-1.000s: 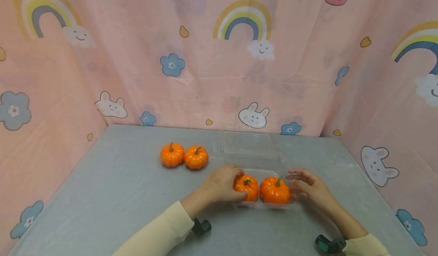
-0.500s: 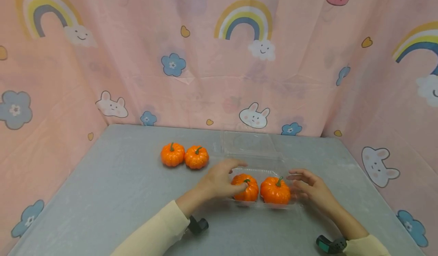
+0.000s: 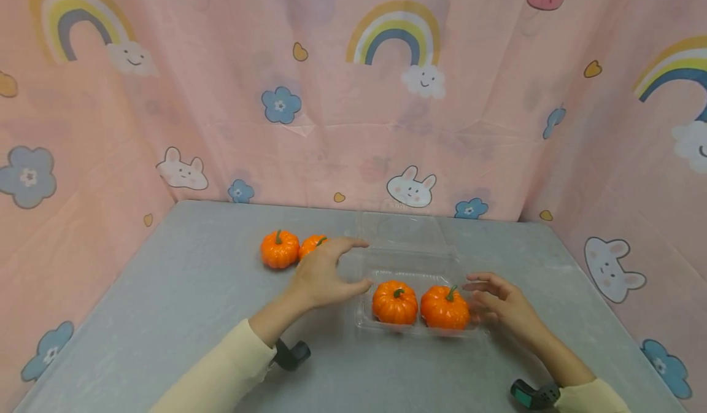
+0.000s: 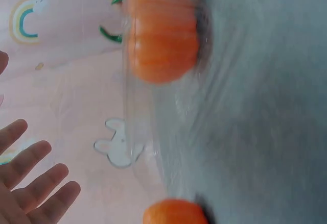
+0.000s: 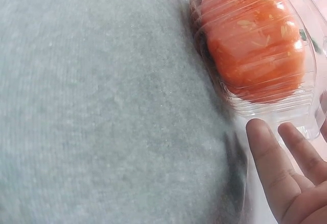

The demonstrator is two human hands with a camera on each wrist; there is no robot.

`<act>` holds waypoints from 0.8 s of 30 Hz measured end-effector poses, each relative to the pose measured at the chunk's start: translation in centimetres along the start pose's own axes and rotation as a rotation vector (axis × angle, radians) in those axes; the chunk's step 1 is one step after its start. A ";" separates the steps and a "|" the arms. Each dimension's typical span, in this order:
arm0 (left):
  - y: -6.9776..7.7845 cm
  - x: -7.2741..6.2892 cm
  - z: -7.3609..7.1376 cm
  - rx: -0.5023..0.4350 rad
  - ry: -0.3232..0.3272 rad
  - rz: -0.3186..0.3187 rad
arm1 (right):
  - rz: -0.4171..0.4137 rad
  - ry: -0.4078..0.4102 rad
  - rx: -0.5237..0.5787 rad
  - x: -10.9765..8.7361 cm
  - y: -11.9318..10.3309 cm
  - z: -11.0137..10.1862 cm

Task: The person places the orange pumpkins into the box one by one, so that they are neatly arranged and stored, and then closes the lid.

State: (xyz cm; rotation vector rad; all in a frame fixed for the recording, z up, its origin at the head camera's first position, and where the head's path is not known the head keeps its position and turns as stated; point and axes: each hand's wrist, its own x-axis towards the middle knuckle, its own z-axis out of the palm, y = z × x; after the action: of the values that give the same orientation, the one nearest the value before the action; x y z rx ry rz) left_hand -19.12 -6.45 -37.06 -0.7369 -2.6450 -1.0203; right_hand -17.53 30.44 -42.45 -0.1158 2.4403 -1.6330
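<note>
A clear plastic clamshell box [image 3: 364,318] lies with its lid folded back, and two small orange toy pumpkins sit in it: the left one [image 3: 394,302] and the right one [image 3: 444,308]. My left hand [image 3: 320,278], empty with thumb and fingers spread, hovers left of the box. It partly covers a loose pumpkin [image 3: 310,245] that stands beside another loose pumpkin [image 3: 280,249]. At the box's right side is my right hand [image 3: 505,305], fingers loosely extended. In the right wrist view, its fingertips come right up to the ribbed plastic wall [image 5: 255,96].
The transparent lid [image 3: 400,232] stretches toward the back edge of the grey table [image 3: 166,315]. Behind and at both sides hangs a pink curtain [image 3: 331,143] printed with rainbows and rabbits. Each wrist wears a black device, such as the left one [image 3: 293,355].
My left hand has let go of the left pumpkin in the box and moved left, partly covering a loose pumpkin. The right hand stays by the box.
</note>
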 end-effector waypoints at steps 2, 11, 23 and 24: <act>-0.4 -0.2 -0.6 0.018 0.016 -0.013 | 0.002 0.001 0.000 0.0 0.0 0.0; -2.0 -0.9 -3.1 0.004 0.072 -0.042 | 0.011 -0.004 -0.011 0.0 -0.2 -0.2; -4.3 -1.4 -5.8 0.051 0.125 -0.066 | -0.010 -0.010 -0.002 0.1 0.0 -0.1; -4.5 -1.5 -6.0 0.055 0.125 -0.078 | -0.009 -0.010 -0.006 0.1 0.0 -0.1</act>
State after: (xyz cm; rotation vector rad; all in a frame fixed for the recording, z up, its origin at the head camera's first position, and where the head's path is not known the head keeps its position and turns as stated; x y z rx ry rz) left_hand -20.06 -13.90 -35.71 -0.5439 -2.6011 -0.9744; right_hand -17.61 30.53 -42.47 -0.1359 2.4412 -1.6250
